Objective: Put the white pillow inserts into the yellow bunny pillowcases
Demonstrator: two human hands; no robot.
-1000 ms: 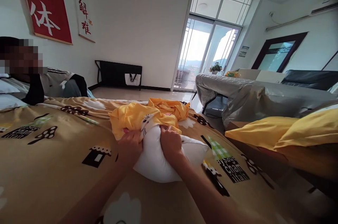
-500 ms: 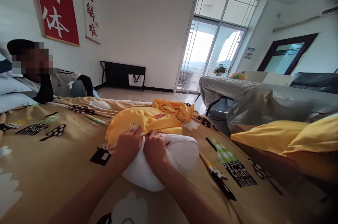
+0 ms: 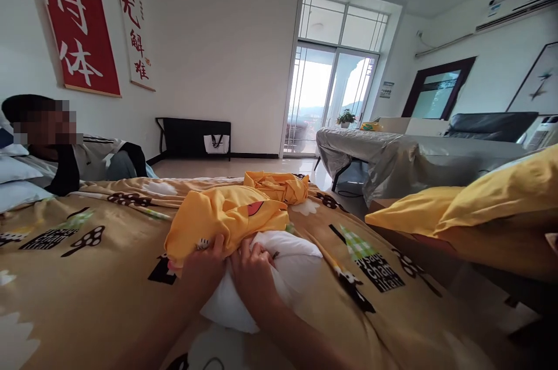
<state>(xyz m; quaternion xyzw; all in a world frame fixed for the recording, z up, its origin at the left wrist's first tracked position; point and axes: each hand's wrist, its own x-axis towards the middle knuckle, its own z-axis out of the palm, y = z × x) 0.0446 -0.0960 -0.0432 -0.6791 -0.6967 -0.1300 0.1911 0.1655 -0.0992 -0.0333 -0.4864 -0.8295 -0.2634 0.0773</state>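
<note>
A white pillow (image 3: 288, 268) lies on the tan patterned bedspread (image 3: 87, 283), its far end inside a yellow pillowcase (image 3: 222, 216) with cartoon prints. My left hand (image 3: 204, 268) is closed on the pillowcase's open edge at the pillow's left side. My right hand (image 3: 253, 274) presses closed fingers onto the white pillow just beside it. Both forearms reach in from the bottom of the view.
A second crumpled yellow cloth (image 3: 279, 184) lies further up the bed. A person (image 3: 65, 149) reclines at the left against pillows. Yellow cushions (image 3: 471, 207) lie at the right. A covered table (image 3: 392, 152) and glass balcony doors (image 3: 326, 102) stand beyond.
The yellow pillowcase has come further over the pillow toward me, and both hands have drawn closer to me and slightly left. The camera has tilted up.
</note>
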